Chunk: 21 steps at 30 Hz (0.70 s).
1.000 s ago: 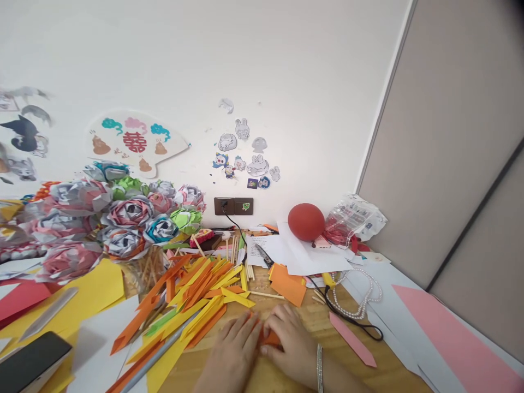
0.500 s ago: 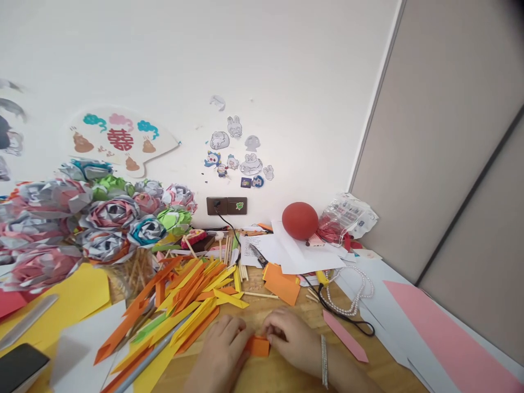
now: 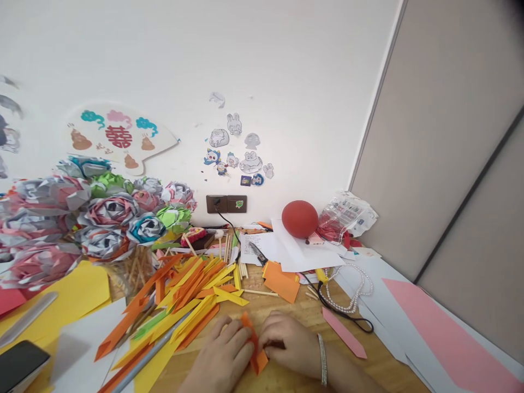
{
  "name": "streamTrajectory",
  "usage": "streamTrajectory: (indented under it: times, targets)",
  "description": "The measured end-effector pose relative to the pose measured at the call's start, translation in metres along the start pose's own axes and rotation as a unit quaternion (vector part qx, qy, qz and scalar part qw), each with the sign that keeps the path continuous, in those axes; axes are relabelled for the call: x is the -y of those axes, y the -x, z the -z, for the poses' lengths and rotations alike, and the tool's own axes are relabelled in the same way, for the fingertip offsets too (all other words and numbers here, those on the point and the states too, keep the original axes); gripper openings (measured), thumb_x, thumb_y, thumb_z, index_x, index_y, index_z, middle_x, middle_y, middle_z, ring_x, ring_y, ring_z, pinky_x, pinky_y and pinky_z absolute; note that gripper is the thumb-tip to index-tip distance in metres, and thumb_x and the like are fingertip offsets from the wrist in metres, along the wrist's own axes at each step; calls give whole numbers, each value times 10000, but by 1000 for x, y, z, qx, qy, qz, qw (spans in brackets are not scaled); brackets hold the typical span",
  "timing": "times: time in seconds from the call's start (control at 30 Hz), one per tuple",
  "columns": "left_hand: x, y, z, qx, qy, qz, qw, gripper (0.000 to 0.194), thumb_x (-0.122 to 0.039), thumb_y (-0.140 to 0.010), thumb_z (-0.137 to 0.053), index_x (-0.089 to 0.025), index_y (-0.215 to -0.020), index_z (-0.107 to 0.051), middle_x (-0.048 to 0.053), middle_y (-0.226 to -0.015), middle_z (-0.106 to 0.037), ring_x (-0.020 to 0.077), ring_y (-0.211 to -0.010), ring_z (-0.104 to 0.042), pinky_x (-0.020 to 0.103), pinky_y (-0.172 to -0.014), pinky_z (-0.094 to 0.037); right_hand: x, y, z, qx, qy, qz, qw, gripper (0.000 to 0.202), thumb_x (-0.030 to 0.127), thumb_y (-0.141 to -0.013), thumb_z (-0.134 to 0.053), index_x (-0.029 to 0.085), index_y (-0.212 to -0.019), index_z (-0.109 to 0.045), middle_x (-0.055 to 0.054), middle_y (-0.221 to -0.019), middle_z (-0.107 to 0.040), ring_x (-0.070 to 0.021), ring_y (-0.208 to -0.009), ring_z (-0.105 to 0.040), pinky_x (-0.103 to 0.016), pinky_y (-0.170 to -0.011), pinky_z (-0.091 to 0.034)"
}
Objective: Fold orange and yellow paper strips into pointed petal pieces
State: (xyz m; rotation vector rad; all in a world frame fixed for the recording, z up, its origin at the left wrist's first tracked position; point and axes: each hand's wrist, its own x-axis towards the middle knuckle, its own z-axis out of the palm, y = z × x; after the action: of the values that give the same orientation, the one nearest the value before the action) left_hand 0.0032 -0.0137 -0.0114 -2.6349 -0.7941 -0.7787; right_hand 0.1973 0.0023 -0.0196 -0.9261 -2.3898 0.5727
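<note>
A small folded piece of orange paper [image 3: 257,361] lies on the wooden table, slanting between my two hands. My left hand [image 3: 225,352] presses on its left edge with curled fingers. On the other side my right hand [image 3: 289,341], with a beaded bracelet [image 3: 322,359] at the wrist, pinches the paper's right edge between thumb and fingers. Part of the paper is hidden beneath the fingers. To the left is a heap of folded yellow and orange paper strips [image 3: 196,289]. Flat orange sheets [image 3: 282,283] lie just beyond my right hand.
Paper flowers [image 3: 110,210] fill the back left. A red balloon [image 3: 299,219] rests on white paper at the back. Scissors [image 3: 257,254], a looped black cord [image 3: 352,314], a pearl string [image 3: 362,289] and a pink strip [image 3: 344,333] lie around. A phone [image 3: 22,363] is front left.
The orange paper has turned from lying crosswise to a steep slant, and more of its length shows. My left hand has shifted slightly; both hands stay on the paper.
</note>
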Motion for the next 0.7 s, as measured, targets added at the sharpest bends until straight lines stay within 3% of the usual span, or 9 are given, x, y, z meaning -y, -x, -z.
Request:
streamTrajectory:
  times: [0.17,0.33,0.5,0.7]
  targets:
    - [6,-3,4,7,37,-15,999,357,-184,-973,-302,-195,-701,-534,-10,-740,-594,150,-707,-493,300,-734,-371,-2,1,3,-21,54,24,998,174,66,-735,-586,211,-780,-671,-2,-773,-665,-161,-778,-572,-274,-761,-433]
    - [10,-9,18,63,94,-23,993,291,-165,-938,-381,-214,-733,-581,-13,-734,-609,143,-733,-516,285,-754,-389,-5,3,5,20,84,38,996,90,216,-761,-672,249,-840,-698,1,-794,-640,-164,-789,-555,-283,-750,-414]
    - [21,-7,21,140,231,16,963,191,-262,-898,-492,-258,-797,-654,-7,-838,-649,148,-819,-571,268,-769,-428,-9,3,7,38,34,16,999,98,331,-774,-695,251,-826,-720,1,-803,-622,-150,-821,-559,-263,-763,-411]
    - [31,-4,7,154,355,85,918,180,-307,-863,-549,-215,-742,-647,22,-868,-650,145,-842,-590,257,-765,-453,-10,-3,3,6,-54,-40,998,92,247,-698,-763,191,-691,-690,35,-669,-578,-131,-713,-545,-231,-680,-403]
